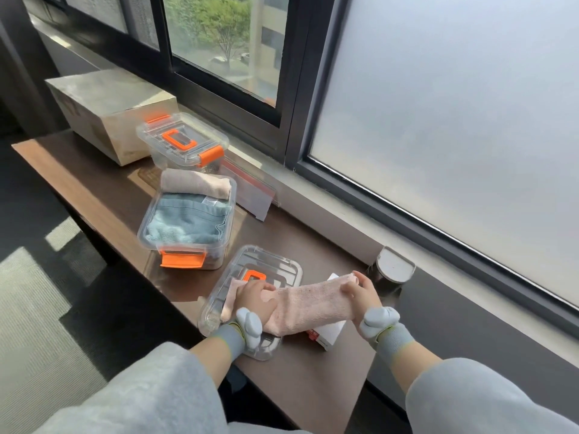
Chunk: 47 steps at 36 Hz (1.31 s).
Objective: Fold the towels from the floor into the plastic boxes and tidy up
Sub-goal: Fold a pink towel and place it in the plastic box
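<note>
A pink towel point(308, 303), folded into a long strip, lies across a loose clear lid point(269, 263) with an orange handle. My left hand point(253, 296) presses and grips its left end. My right hand point(360, 291) holds its right end. Behind them, an open clear plastic box point(181, 245) with an orange latch holds a folded blue towel point(188, 222) and a rolled beige towel point(197, 183) on top. A second clear box point(183, 142), lid shut with orange latches, stands farther back.
Everything rests on a dark wooden bench point(103, 189) along a window sill. A cardboard box point(109, 111) stands at the far end. A white carton point(329, 335) lies under the towel's right side. A grey-lidded jar point(393, 269) stands near my right hand. Zip bags point(250, 192) lean against the sill.
</note>
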Tool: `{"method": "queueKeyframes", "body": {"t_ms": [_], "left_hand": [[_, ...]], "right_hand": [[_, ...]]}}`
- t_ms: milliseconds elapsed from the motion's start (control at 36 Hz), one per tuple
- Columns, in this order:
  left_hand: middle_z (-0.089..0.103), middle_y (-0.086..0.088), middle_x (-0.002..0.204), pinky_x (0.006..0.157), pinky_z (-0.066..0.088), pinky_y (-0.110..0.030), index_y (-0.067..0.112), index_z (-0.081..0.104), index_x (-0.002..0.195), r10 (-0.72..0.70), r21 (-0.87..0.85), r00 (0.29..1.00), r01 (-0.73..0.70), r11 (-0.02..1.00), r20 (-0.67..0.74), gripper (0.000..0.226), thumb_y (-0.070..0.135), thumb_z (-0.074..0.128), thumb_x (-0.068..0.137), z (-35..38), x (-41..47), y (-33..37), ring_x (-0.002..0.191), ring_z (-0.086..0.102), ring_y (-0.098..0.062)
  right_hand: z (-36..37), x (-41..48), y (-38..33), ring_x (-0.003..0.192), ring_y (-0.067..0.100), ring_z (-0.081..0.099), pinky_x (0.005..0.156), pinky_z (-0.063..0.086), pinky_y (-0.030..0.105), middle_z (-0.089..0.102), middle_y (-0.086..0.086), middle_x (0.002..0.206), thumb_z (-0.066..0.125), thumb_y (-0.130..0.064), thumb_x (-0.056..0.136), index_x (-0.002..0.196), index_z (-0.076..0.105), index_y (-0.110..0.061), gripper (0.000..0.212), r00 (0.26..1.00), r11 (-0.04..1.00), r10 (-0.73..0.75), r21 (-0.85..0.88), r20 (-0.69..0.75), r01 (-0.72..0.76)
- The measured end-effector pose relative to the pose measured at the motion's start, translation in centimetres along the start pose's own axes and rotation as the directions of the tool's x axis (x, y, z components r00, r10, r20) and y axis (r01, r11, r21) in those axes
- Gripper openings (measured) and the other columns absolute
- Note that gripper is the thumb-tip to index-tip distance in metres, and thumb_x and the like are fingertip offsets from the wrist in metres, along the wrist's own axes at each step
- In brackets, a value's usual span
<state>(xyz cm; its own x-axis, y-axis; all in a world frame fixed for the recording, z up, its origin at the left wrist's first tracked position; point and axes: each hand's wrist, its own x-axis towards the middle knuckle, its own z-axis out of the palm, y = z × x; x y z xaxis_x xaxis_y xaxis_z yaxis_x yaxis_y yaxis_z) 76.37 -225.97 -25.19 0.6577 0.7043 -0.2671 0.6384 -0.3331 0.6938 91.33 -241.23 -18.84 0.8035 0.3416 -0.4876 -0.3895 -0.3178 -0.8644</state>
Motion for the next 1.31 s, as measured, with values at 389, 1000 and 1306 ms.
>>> {"method": "queueKeyframes", "body": {"t_ms": [389, 1000, 1306], "left_hand": [[0.055, -0.004, 0.089, 0.067, 0.042, -0.021, 0.015, 0.054, 0.089, -0.036, -0.266, 0.964, 0.108, 0.958, 0.264, 0.006, 0.019, 0.050, 0.092, 1.1, -3.9, 3.8, 0.085, 0.053, -0.019], [0.069, -0.008, 0.090, 0.050, 0.053, -0.023, 0.010, 0.056, 0.094, -0.455, -0.679, 0.755, 0.641, 0.358, 0.472, 0.006, 0.014, 0.053, 0.089, 0.0, -7.1, -2.5, 0.080, 0.067, -0.019], [0.067, -0.012, 0.094, 0.059, 0.056, -0.023, 0.001, 0.057, 0.115, -0.423, -0.657, 0.714, 0.692, 0.300, 0.558, 0.032, 0.020, 0.061, 0.089, -0.2, -9.5, -3.0, 0.082, 0.066, -0.020]], "right_hand": [[7.5, -4.4, -2.8, 0.047, 0.019, 0.050, 0.042, 0.047, 0.023, 0.048, 0.012, 0.075, 0.045, 0.003, 0.087, 0.109, 0.048, -0.017, 0.030, 0.921, 0.953, 0.058, 0.254, 0.385, -0.166], [6.6, -1.5, 3.4, 0.051, 0.015, 0.050, 0.042, 0.043, 0.020, 0.055, 0.004, 0.074, 0.054, -0.011, 0.091, 0.121, 0.051, -0.018, 0.031, 0.879, 0.817, 0.281, -0.576, 0.385, -0.009], [7.7, -0.9, 4.6, 0.055, 0.021, 0.059, 0.058, 0.056, 0.029, 0.058, 0.006, 0.066, 0.062, -0.021, 0.087, 0.088, 0.055, -0.010, 0.013, 0.948, 0.725, 0.153, -0.683, 0.279, 0.084]]}}
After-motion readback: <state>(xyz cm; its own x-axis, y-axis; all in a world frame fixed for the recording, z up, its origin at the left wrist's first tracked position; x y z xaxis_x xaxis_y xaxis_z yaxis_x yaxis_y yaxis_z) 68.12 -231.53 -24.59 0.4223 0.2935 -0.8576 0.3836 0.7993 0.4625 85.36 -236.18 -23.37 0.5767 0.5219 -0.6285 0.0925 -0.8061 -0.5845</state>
